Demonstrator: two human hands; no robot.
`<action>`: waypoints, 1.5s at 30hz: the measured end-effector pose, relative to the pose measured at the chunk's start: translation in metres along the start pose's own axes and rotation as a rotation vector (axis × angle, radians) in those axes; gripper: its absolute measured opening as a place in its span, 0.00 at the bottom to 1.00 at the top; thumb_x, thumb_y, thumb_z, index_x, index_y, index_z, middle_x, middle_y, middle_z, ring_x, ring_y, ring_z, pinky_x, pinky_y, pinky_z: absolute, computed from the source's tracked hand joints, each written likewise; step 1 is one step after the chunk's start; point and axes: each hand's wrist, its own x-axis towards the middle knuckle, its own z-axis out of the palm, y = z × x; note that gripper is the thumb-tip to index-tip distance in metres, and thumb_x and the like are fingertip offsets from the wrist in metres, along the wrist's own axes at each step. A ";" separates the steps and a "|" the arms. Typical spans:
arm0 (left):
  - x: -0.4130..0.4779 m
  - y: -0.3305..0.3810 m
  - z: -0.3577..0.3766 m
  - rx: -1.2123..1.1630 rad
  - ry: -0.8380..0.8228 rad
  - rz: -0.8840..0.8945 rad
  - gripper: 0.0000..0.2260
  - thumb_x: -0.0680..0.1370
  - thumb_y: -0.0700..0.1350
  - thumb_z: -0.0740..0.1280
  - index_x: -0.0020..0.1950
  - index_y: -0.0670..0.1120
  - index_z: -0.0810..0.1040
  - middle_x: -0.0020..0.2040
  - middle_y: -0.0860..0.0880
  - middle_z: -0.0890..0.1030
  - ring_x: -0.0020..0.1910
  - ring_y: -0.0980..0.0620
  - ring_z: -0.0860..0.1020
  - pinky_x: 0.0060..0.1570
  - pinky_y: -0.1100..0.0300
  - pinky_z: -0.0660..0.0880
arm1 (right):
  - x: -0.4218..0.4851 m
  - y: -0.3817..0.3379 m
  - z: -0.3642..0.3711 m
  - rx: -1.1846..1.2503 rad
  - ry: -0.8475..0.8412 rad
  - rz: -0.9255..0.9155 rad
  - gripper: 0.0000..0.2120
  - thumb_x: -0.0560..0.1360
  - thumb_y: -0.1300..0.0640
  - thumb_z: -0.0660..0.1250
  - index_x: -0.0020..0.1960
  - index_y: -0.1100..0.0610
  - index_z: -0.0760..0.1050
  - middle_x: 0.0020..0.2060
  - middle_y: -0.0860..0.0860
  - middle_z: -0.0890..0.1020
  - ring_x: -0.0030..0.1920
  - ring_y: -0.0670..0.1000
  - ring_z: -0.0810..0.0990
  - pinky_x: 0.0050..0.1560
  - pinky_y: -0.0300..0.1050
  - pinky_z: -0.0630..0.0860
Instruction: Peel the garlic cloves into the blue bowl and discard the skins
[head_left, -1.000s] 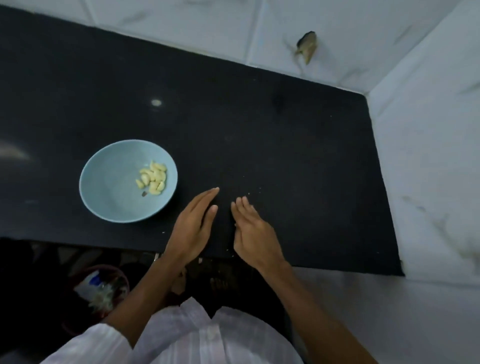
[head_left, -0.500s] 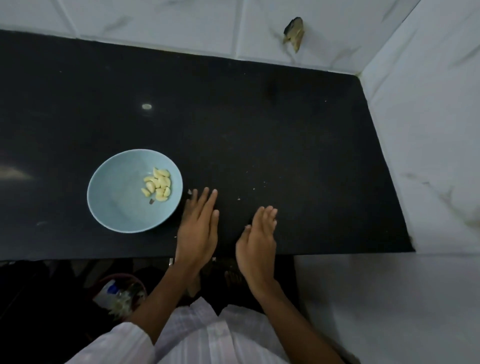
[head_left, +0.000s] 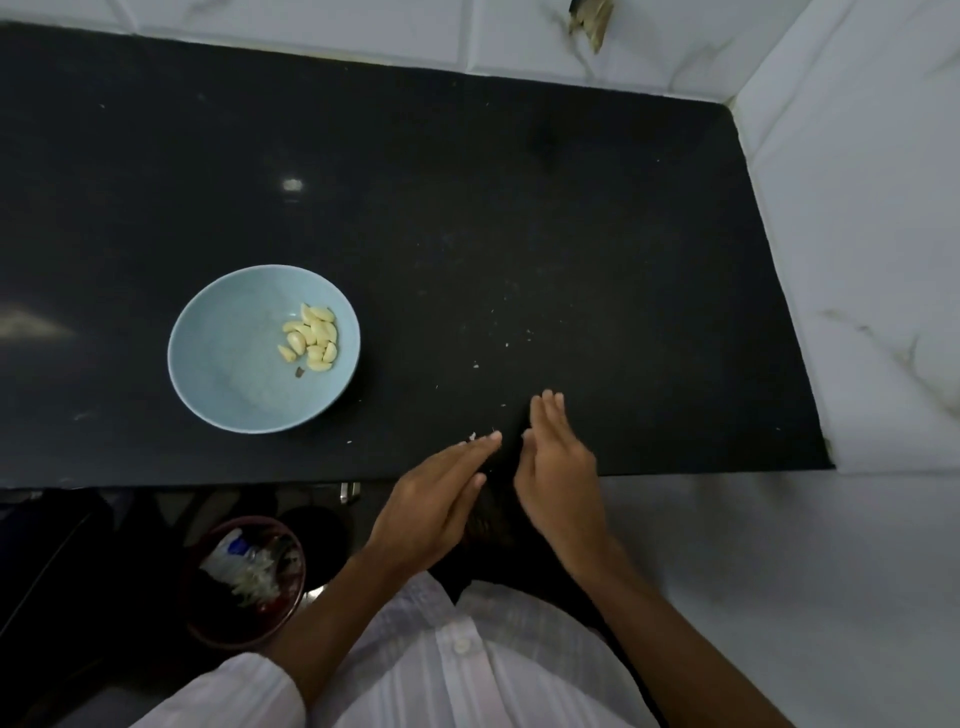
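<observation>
Skins (head_left: 471, 437) (only a small pale clump is showing) are lying on the counter (head_left: 519, 208) close to its front edge; clearing them is looking like the step in hand.

Counter: dark slab, running back to a tiled wall.

Bin (head_left: 218, 636): sitting on the floor below the front edge, left of the person, with pale waste showing inside.

Bowl (head_left: 234, 353): blue, sitting left of centre, well apart from both hands.

Left hand (head_left: 431, 499): reaching over the front edge with fingers straight and together, holding nothing; the fingertips are lying just beside the clump (contact is too small to tell).

Right hand (head_left: 558, 467): standing edge-on just right of the left, fingers straight, gripping nothing that is visible.

Cloves (head_left: 311, 338): a small heap, peeled and yellow, resting in the right half of the bowl. No unpeeled clove is showing, so peeling is appearing done.

Flecks (head_left: 506, 344): scattered beyond the hands.

Relation that is mattering: the clump is lying just off the left fingertips, so the left hand is nearer. The bin is lying down and left, so the sweep is needing to go over the front edge leftward.
</observation>
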 end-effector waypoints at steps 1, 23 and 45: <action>0.002 0.003 -0.002 -0.033 0.042 -0.024 0.18 0.87 0.47 0.55 0.72 0.41 0.75 0.69 0.48 0.78 0.69 0.56 0.76 0.69 0.61 0.72 | -0.006 -0.007 0.009 -0.026 -0.021 -0.007 0.21 0.82 0.61 0.57 0.72 0.70 0.70 0.72 0.65 0.71 0.76 0.61 0.67 0.70 0.51 0.69; 0.012 0.009 -0.013 -0.809 0.814 -0.711 0.10 0.86 0.39 0.59 0.57 0.40 0.79 0.38 0.44 0.81 0.35 0.49 0.77 0.40 0.58 0.77 | 0.006 -0.030 0.016 0.241 -0.078 -0.338 0.15 0.77 0.60 0.73 0.63 0.61 0.81 0.57 0.53 0.84 0.57 0.50 0.81 0.58 0.35 0.76; -0.127 -0.005 -0.032 -1.229 1.872 -0.744 0.11 0.86 0.47 0.57 0.56 0.44 0.76 0.38 0.50 0.79 0.35 0.56 0.77 0.38 0.65 0.77 | -0.068 -0.144 0.110 0.508 -0.593 -0.578 0.04 0.75 0.59 0.75 0.49 0.54 0.88 0.41 0.44 0.87 0.43 0.40 0.84 0.46 0.34 0.79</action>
